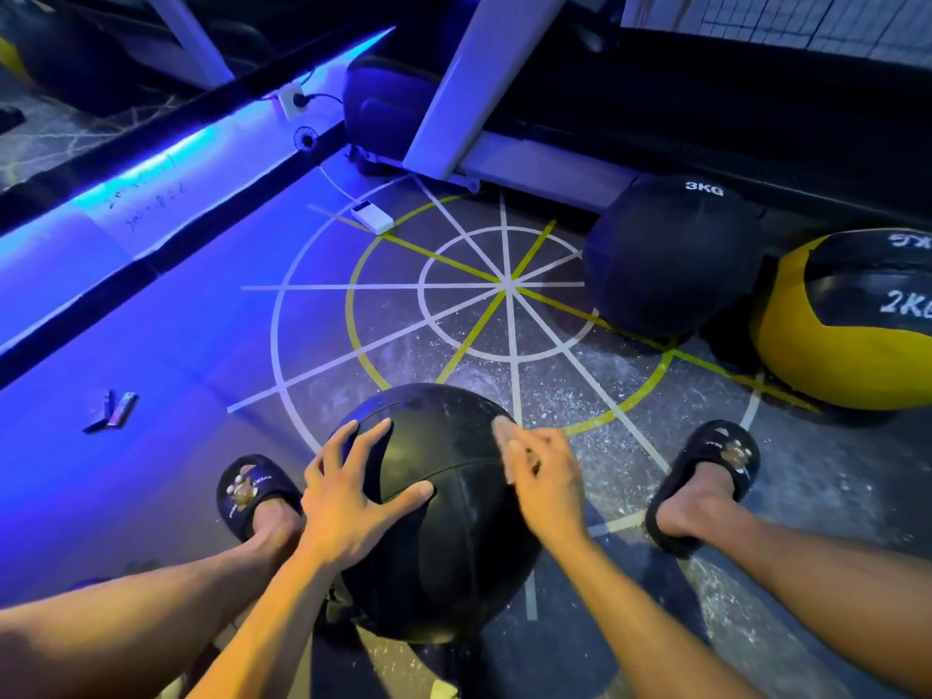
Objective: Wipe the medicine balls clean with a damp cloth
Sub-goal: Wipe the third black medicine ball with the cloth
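A black medicine ball (449,537) sits on the gym floor between my feet. My left hand (353,496) lies spread on its upper left side, fingers straight and pressing the surface. My right hand (542,481) is at the ball's upper right edge, blurred, fingers loosely bent; whether it touches the ball is unclear. No cloth shows in either hand. A black ball marked 3KG (671,254) and a yellow-and-black ball marked 2KG (847,320) rest at the right by the treadmill.
A treadmill frame (454,93) stands behind the balls. A white power bank (372,217) with a cable lies on the floor markings. A small dark object (113,411) lies at left. A blue-lit mirror wall (126,184) runs along the left. My slippered feet (701,481) flank the ball.
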Demonstrator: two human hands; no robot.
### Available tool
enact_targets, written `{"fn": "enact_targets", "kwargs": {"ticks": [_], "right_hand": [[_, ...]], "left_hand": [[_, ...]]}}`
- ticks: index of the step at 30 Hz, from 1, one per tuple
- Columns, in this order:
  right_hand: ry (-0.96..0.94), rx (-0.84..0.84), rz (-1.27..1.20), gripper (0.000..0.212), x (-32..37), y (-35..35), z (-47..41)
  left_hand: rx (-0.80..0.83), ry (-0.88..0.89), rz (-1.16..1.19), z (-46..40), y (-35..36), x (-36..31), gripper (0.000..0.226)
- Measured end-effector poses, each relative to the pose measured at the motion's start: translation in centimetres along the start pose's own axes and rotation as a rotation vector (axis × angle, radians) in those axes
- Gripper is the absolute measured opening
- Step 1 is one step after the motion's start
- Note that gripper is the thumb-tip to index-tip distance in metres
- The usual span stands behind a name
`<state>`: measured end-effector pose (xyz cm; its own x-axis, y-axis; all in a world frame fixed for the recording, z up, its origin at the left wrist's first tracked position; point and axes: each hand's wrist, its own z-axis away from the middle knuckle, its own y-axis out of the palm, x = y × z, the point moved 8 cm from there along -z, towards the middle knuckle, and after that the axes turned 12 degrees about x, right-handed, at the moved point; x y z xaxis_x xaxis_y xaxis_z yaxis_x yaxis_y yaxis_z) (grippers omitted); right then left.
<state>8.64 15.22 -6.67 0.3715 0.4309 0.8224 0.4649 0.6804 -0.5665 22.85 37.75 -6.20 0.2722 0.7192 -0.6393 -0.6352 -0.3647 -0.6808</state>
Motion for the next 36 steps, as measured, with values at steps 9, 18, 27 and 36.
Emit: {"fn": "enact_targets", "kwargs": {"ticks": [9, 18, 27, 36], "right_hand": [[-0.296, 0.164, 0.183, 0.021, 5.5, 2.5, 0.0], [-0.41, 0.313, 0.241, 0.019, 9.0, 4.6, 0.7], [0.156, 0.154, 0.088, 0.022, 0.6, 2.3, -6.4], [0.063, 0.238, -0.029, 0.022, 0.3, 1.9, -6.4]], "left_hand": [[-0.012, 0.013, -0.039, 0.2, 0.6, -0.7, 0.1], [-0.029, 0.034, -0.047, 0.8, 1.0, -1.0, 0.095], [0.017, 0.065, -0.034, 1.4, 0.9, -0.7, 0.092], [0.085, 0.101, -0.079, 1.6, 0.9, -1.0, 0.094]]}}
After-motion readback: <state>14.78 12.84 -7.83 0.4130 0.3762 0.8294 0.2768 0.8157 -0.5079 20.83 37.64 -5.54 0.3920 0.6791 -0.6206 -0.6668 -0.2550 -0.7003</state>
